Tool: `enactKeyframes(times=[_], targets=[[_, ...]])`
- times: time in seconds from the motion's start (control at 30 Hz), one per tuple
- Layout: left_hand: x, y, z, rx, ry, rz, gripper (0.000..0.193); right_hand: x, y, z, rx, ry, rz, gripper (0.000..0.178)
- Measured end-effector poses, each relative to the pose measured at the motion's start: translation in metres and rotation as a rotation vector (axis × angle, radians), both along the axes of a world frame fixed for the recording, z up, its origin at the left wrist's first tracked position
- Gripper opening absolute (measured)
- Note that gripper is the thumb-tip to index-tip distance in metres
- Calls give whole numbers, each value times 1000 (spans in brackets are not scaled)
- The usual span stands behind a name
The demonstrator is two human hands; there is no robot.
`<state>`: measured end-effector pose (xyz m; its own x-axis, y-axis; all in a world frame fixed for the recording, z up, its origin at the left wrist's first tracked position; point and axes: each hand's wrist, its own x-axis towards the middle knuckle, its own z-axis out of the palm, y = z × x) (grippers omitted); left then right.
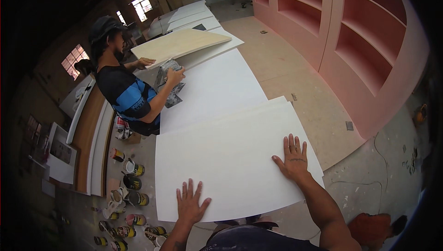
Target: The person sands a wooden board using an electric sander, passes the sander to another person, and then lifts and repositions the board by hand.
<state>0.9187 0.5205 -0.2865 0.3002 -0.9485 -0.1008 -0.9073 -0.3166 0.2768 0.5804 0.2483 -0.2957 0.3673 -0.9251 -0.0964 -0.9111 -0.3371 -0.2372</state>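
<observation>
A white panel [230,158] lies flat in front of me. My left hand [190,205] rests on its near left part, fingers spread and palm down. Farther up, near the right edge, my right hand [293,159] lies flat with its fingers apart. Neither hand holds anything. Beyond this panel is another white panel [221,82]. A co-worker [122,75] stands at its left side, one hand on a tilted cream board [184,45] and the other holding a dark, grey-smeared sheet or pad [170,82].
Several paint cans [133,182] stand on the floor to my left. A pink shelf unit with arched openings [332,34] rises at the right, by a brown board [277,75] on the floor. Cables [369,183] trail there. A person in red [369,229] is low at the bottom right.
</observation>
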Motion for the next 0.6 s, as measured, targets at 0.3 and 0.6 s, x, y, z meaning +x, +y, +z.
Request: enactKeyframes(times=[0.3,0.6], targets=[[54,48,-11,73,-70,249,84,33,101,8,73,-168,624,92],[44,50,-10,17,-69,192,86,-27,87,25,5,-401,429,58]])
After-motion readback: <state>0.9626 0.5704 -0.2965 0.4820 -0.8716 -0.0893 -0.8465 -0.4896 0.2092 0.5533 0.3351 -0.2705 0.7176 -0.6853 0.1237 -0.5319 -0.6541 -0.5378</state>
